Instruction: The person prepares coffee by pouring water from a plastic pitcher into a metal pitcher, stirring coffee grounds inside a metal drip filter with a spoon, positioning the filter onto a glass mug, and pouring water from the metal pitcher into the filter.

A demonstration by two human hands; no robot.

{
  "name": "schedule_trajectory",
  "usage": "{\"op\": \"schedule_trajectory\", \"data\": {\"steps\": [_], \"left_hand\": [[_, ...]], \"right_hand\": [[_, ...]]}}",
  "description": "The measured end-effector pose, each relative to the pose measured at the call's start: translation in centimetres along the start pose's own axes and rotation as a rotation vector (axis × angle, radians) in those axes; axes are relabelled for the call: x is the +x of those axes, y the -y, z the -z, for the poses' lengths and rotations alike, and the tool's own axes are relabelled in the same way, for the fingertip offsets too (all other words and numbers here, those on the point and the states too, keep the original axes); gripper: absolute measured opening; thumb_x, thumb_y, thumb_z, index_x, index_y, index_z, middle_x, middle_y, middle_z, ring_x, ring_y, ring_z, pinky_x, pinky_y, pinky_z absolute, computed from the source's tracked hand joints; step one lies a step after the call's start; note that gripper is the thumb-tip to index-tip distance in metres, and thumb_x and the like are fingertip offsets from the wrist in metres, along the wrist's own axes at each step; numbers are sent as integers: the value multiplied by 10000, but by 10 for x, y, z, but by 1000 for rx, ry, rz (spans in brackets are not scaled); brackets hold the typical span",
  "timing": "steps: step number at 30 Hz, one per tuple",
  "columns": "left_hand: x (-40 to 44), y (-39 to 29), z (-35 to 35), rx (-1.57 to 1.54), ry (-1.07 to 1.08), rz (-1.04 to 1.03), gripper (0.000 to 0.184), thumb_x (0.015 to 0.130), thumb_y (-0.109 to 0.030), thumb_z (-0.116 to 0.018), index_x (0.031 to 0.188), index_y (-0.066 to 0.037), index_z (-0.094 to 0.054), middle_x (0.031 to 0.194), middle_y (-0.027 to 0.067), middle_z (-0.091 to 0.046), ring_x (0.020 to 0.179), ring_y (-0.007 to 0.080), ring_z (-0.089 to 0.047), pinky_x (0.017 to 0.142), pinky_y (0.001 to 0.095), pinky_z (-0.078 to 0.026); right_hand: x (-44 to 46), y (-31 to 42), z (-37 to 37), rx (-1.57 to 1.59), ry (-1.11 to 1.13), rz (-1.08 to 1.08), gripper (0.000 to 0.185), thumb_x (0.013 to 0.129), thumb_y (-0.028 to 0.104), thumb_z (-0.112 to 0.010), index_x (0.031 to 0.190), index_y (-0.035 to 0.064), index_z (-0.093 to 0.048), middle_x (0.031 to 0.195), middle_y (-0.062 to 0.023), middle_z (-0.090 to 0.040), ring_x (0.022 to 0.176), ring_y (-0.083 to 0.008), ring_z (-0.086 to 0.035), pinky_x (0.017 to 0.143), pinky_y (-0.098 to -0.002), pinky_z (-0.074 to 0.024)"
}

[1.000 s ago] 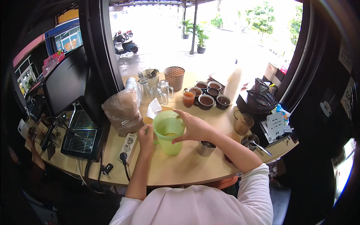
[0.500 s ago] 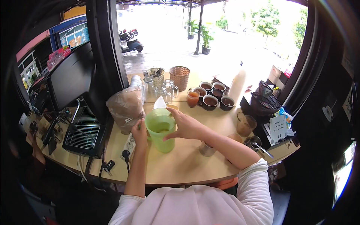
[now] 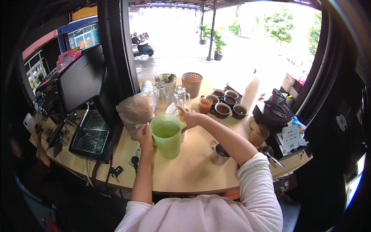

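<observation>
Basically, the dark cups (image 3: 222,116) already held brown liquid, while the green jug (image 3: 167,141) was upright over the counter (image 3: 193,174), left hand (image 3: 145,137) fingers curled at its handle, right hand (image 3: 192,119) by its spout, finger grip unclear.

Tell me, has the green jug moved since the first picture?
Yes, the green jug has moved left, closer to the plastic bag beside it.

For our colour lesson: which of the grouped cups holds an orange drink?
The clear cup at the group's left; the dark cups show no orange.
</observation>
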State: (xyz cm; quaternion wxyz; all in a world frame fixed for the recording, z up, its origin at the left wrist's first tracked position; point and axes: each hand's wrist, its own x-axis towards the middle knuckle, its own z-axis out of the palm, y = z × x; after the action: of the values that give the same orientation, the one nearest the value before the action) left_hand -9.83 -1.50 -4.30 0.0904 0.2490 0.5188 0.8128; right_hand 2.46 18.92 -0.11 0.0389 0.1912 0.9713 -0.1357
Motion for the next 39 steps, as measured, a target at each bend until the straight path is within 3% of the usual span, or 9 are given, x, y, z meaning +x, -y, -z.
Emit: {"op": "schedule_trajectory", "data": {"steps": [3, 6, 15, 18, 27, 30, 33, 34, 39], "left_hand": [[0, -1, 1, 16, 12, -14, 230, 934, -151, -569, 767, -2, -625, 737, -29, -576, 691, 41, -480, 625, 225, -395], [2, 2, 3, 5, 35, -31, 233, 934, -154, -568, 765, -3, -622, 731, -31, -570, 687, 40, -477, 622, 227, -393], [5, 13, 8, 8, 50, -3, 225, 940, -195, -577, 803, -21, -618, 765, -27, -575, 715, 47, -501, 653, 224, -409], [3, 10, 8, 24, 51, -26, 228, 937, -198, -583, 794, -22, -608, 761, -29, -561, 717, 48, -490, 660, 221, -402], [1, 8, 4, -16, 12, -18, 246, 941, -159, -562, 745, -13, -587, 716, -52, -519, 698, 34, -446, 642, 218, -375], [1, 11, 1, -43, -12, -28, 256, 943, -162, -560, 731, -20, -577, 711, -53, -515, 689, 35, -441, 630, 218, -373], [2, 17, -2, -43, -49, -47, 267, 944, -162, -557, 712, -30, -561, 699, -55, -501, 669, 36, -431, 612, 218, -368], [4, 19, -3, -38, -64, -56, 271, 944, -162, -556, 705, -34, -555, 693, -56, -495, 662, 36, -427, 606, 217, -366], [16, 30, -1, -88, -82, -5, 281, 943, -156, -558, 684, -51, -535, 681, -61, -478, 641, 32, -419, 587, 212, -357]], "right_hand": [[10, -4, 5, 108, 117, -79, 1520, 430, 592, -876, 1482, 74, 92, 1415, -316, -319, 1335, -445, -288, 1086, -479, -277], [14, 3, 8, -2, 159, -95, 1528, 429, 596, -877, 1480, 111, 120, 1409, -311, -324, 1313, -447, -317, 1084, -480, -276], [30, -10, 7, -43, -110, 331, 1380, 455, 400, -905, 1499, 158, -35, 1471, -196, -258, 1347, -398, -274, 1107, -490, -248], [40, -17, 9, 113, -30, 220, 1337, 477, 333, -891, 1499, 190, -40, 1458, -177, -285, 1337, -385, -288, 1107, -468, -267], [54, -26, -6, 150, -222, 371, 1234, 529, 331, -869, 1487, 173, -106, 1466, -179, -232, 1344, -369, -283, 1077, -451, -341], [46, -25, 0, 156, -335, 303, 1092, 614, 371, -836, 1467, 149, -191, 1443, -194, -279, 1316, -365, -333, 1061, -432, -361], [18, -16, 32, 187, -189, 220, 886, 711, 403, -776, 1415, 118, -320, 1382, -208, -386, 1259, -360, -415, 1040, -420, -384], [3, -12, 40, 173, -214, 251, 651, 815, 372, -701, 1333, 69, -450, 1256, -202, -520, 1134, -321, -523, 951, -422, -451], [-45, -19, 60, 135, -152, 185, 517, 838, 373, -668, 1245, 80, -541, 1104, -123, -623, 976, -260, -611, 864, -374, -491]]}}
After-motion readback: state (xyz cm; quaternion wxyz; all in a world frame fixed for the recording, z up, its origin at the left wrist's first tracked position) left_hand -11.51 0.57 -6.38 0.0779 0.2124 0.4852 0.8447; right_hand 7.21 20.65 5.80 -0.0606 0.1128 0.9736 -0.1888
